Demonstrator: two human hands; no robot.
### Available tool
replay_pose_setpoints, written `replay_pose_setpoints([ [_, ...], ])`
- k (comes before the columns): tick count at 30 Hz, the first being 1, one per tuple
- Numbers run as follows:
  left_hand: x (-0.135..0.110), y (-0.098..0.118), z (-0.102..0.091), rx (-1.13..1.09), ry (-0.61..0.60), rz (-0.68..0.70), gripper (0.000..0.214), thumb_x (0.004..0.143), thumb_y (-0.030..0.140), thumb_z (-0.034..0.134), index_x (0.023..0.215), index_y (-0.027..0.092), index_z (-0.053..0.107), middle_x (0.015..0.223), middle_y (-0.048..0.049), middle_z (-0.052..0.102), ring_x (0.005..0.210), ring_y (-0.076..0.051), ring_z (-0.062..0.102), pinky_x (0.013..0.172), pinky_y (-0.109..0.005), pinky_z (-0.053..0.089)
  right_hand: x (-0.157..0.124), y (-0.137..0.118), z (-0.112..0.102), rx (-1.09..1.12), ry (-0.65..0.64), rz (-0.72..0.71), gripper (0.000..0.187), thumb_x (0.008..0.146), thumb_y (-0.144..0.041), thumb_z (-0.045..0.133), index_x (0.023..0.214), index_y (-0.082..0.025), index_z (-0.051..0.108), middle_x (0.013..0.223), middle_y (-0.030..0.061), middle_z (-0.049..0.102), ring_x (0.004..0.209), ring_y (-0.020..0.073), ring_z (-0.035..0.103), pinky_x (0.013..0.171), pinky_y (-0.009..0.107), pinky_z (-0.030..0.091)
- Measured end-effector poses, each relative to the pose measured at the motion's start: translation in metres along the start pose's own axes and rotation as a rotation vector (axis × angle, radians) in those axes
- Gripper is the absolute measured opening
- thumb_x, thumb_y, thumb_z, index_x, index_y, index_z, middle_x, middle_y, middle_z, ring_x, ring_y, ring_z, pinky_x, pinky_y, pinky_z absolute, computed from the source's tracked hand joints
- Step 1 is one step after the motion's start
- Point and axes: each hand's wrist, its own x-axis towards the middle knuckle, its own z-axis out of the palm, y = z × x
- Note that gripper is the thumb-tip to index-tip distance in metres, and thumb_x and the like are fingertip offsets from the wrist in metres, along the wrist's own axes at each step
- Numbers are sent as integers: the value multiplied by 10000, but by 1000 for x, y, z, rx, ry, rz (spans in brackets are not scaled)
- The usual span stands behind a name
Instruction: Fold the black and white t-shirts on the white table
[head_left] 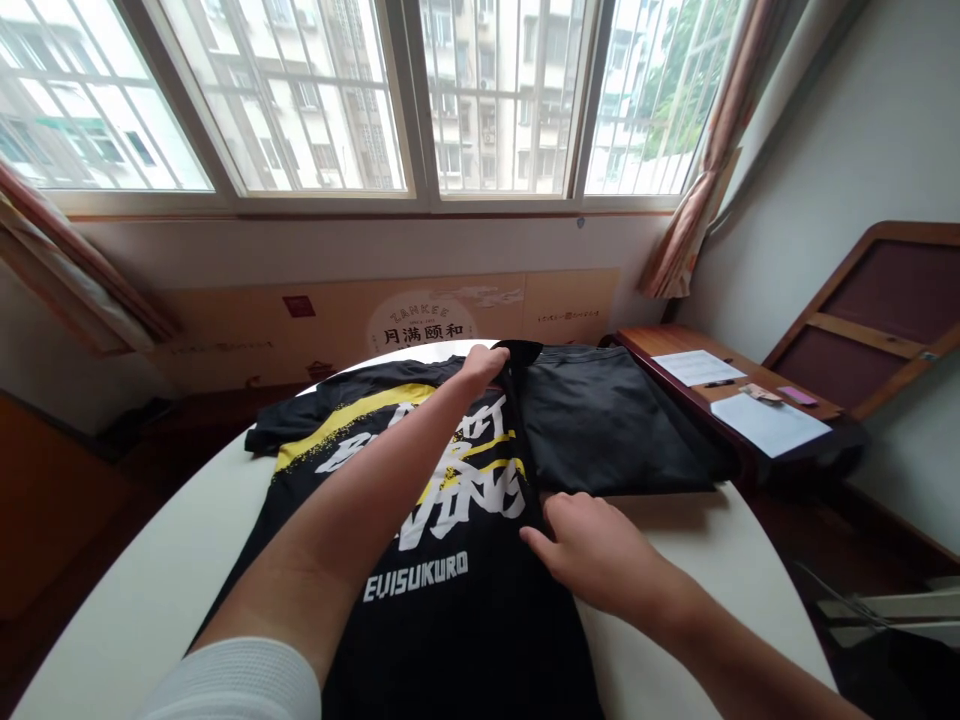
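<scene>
A black T-shirt [517, 620] with yellow streaks and white lettering lies spread on a round white table [142, 560]. My left hand [486, 368] reaches across it, its fingers closed on the shirt near the shoulder, at the far right side. Closer to me, my right hand [592, 545] pinches the shirt's right side edge, thumb on top. Between the two hands the edge looks slightly raised. Directly to the right lies a folded dark grey garment [607, 425]. My left forearm hides part of the lettering.
A brown wooden desk [637, 350] at the right holds white papers [769, 422], a pen and a small pink item [796, 396]. Behind the table a printed cardboard panel [570, 310] leans below the barred windows. A wooden frame [862, 330] rests against the right wall.
</scene>
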Motion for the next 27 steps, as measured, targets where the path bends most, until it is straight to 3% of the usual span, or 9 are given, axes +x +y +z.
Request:
replay_pose_setpoints([
  [3, -1, 3, -2, -47, 23, -23, 262, 915, 250, 604, 1137, 114, 640, 983, -120, 725, 785, -202, 709, 624, -257, 592, 4, 0, 6, 239, 49, -20, 180, 948, -221, 586, 808, -250, 476, 846, 43, 712, 835, 248, 706, 705, 338, 485],
  [6, 0, 7, -3, -66, 47, -18, 231, 942, 268, 581, 1106, 118, 647, 982, -121, 720, 762, -195, 702, 606, -254, 579, 2, 1, 1, 564, 71, -25, 206, 901, -208, 614, 924, -268, 418, 789, -41, 611, 694, 171, 637, 570, 264, 457],
  [11, 4, 14, 6, -37, 67, 28, 238, 975, 338, 562, 989, 136, 687, 938, -112, 721, 804, -220, 707, 612, -260, 565, -4, 2, -17, 870, -192, 11, 300, 910, -306, 627, 1120, -290, 414, 650, -133, 508, 356, 128, 477, 279, 231, 323],
  [14, 8, 18, 19, 3, 44, 66, 281, 980, 372, 577, 891, 134, 697, 889, -115, 712, 819, -242, 705, 617, -272, 554, -6, 6, -26, 817, -296, -42, 161, 940, -296, 577, 1075, -264, 495, 533, -131, 488, 341, 135, 503, 297, 208, 299],
  [16, 9, 20, 29, 24, 3, 90, 287, 978, 366, 590, 860, 125, 691, 852, -114, 704, 793, -241, 700, 614, -278, 546, -7, 10, -30, 701, -283, -44, 93, 958, -321, 568, 1004, -248, 534, 546, -93, 557, 401, 141, 572, 355, 208, 344],
  [20, 7, 18, 46, 39, -124, 130, 290, 980, 351, 611, 801, 127, 658, 777, -93, 692, 702, -214, 690, 619, -284, 538, -10, 18, -35, 286, -212, 30, 378, 963, -504, 602, 713, -232, 523, 600, 0, 646, 437, 143, 590, 482, 265, 424],
  [23, 6, 13, 51, 40, -211, 177, 316, 996, 332, 590, 748, 140, 628, 766, -93, 702, 685, -199, 692, 655, -292, 532, -12, 18, -36, 141, -415, -38, 532, 940, -460, 594, 476, -231, 468, 450, -4, 557, 434, 150, 587, 593, 284, 478],
  [27, -6, 3, 38, 37, -182, 297, 238, 1007, 318, 564, 849, 153, 631, 899, -101, 730, 812, -192, 693, 777, -301, 526, -13, 15, -34, 117, -529, -140, 421, 808, -284, 633, 417, -226, 490, 422, -32, 535, 503, 152, 624, 666, 268, 480],
])
